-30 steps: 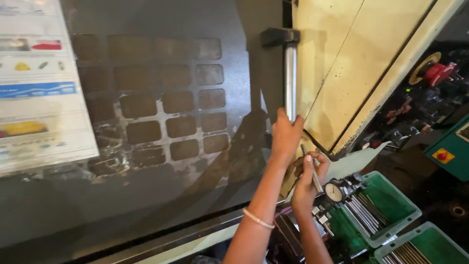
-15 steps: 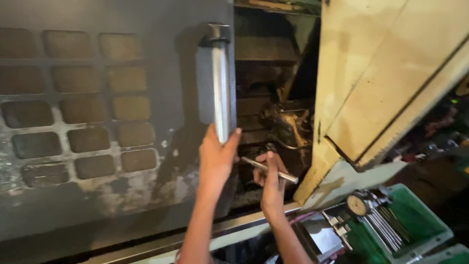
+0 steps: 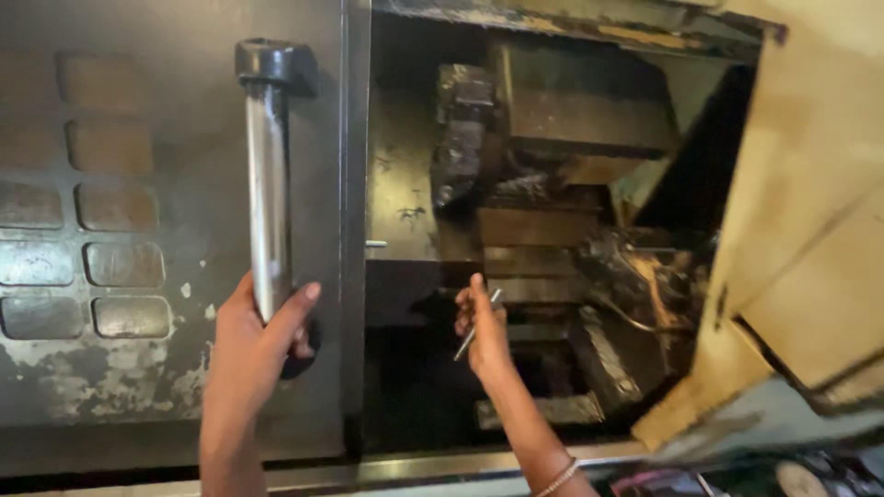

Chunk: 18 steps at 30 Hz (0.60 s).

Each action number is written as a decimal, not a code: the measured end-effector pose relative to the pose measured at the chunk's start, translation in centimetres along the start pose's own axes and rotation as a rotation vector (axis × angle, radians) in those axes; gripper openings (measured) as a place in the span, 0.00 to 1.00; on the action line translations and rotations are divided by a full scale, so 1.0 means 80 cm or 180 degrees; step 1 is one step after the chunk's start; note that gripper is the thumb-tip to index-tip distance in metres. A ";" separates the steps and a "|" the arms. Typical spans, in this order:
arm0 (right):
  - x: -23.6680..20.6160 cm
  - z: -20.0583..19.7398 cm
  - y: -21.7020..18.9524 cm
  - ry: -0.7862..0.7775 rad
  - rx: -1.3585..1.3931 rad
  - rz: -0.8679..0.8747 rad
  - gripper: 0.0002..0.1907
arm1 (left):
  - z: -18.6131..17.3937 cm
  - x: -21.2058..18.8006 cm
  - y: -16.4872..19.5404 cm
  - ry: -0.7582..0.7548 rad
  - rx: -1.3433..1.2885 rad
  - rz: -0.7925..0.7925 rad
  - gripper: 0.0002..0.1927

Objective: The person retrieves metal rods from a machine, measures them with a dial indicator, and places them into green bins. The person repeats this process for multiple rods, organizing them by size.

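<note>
The thin metal rod (image 3: pixel 475 329) sits pinched in the right hand (image 3: pixel 482 329), its lower end dim against the machine's dark interior (image 3: pixel 552 239). The left hand (image 3: pixel 253 342) wraps the bottom of the door handle (image 3: pixel 268 184), fingers closed around it; the sliding door (image 3: pixel 138 230) stands aside, leaving the opening free.

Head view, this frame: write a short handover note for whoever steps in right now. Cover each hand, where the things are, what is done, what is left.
Left hand: gripped around the lower end of the door handle, a metal bar on the grey sliding door.
Right hand: holds a thin metal rod, raised inside the machine opening.
Done: the door stands slid to the left; the dark, grimy inside is open to view.
Left: the rod touches no part inside yet; the door is open, with the left hand on its handle.
</note>
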State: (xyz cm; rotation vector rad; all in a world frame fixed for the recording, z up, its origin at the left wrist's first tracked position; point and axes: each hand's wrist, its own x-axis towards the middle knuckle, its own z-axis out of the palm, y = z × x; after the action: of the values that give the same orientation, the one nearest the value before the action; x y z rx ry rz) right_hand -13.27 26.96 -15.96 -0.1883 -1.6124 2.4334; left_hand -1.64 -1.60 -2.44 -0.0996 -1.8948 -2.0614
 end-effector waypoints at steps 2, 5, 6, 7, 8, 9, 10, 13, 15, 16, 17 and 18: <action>0.029 0.012 0.016 -0.0026 0.0194 0.0308 0.21 | 0.000 -0.002 0.004 0.0038 0.0079 0.0007 0.14; 0.074 0.031 0.036 -0.0127 0.0245 0.0591 0.19 | 0.011 -0.007 0.014 0.0126 0.0202 -0.0141 0.13; 0.092 0.035 0.042 -0.0168 0.0230 0.0649 0.19 | 0.023 -0.010 0.016 0.0129 0.0240 -0.0181 0.13; 0.112 0.043 0.047 -0.0099 0.0211 0.0777 0.20 | 0.036 -0.013 0.018 0.0137 0.0270 -0.0212 0.13; 0.134 0.053 0.051 -0.0030 0.0193 0.0906 0.22 | 0.049 -0.016 0.021 0.0121 0.0199 -0.0205 0.13; 0.153 0.060 0.057 0.0046 0.0181 0.1047 0.23 | 0.062 -0.021 0.024 0.0097 0.0140 -0.0209 0.12; 0.167 0.063 0.063 -0.0005 0.0186 0.1018 0.23 | 0.075 -0.027 0.026 0.0066 0.0081 -0.0229 0.12; 0.194 0.060 0.071 -0.0023 0.0323 0.0841 0.23 | 0.113 -0.045 0.030 0.0022 0.0022 -0.0382 0.11; 0.205 0.042 0.065 0.0146 0.0534 0.0612 0.24 | 0.140 -0.053 0.035 0.0061 -0.0121 -0.0601 0.11; 0.212 0.027 0.059 0.0557 0.0697 0.0703 0.24 | 0.155 -0.057 0.038 0.0082 -0.0199 -0.0718 0.11; 0.221 0.010 0.048 0.0962 0.0850 0.0790 0.25 | 0.170 -0.061 0.042 0.0086 -0.0182 -0.0700 0.12; 0.228 -0.008 0.033 0.1373 0.1003 0.0873 0.26 | 0.185 -0.065 0.047 0.0086 -0.0164 -0.0684 0.12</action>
State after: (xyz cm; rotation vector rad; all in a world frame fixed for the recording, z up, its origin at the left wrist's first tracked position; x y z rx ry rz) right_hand -31.09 31.08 -18.40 -0.8605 -1.0637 2.5630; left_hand 1.80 13.71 1.34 0.1248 -1.9093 -2.2381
